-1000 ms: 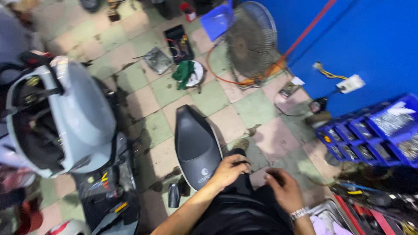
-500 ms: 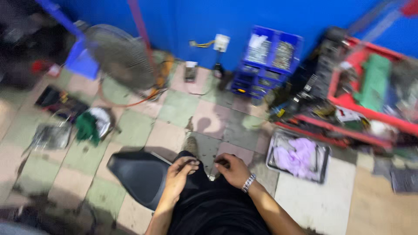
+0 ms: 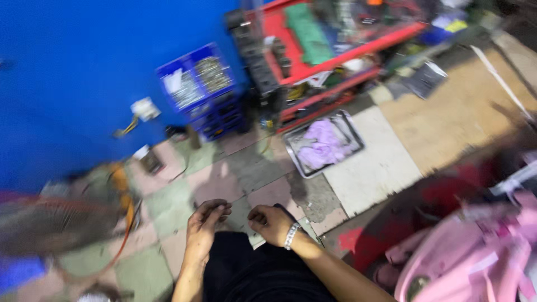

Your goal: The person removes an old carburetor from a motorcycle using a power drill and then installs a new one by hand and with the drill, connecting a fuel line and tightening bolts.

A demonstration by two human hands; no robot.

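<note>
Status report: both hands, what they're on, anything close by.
Left hand and right hand close together over the tiled floor, fingers curled; anything held too blurred to tell. Metal tray with purple cloth ahead.

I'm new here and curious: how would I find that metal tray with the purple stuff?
Start at the red cart against the blue wall. On the floor in front of it lies a shallow metal tray, the only thing there holding a crumpled purple cloth.

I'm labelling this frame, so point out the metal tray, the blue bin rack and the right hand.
metal tray (image 3: 353, 130): head view, bare right rim.
blue bin rack (image 3: 224, 114): head view, front of lower drawers.
right hand (image 3: 271, 222): head view, back of the hand.
</note>
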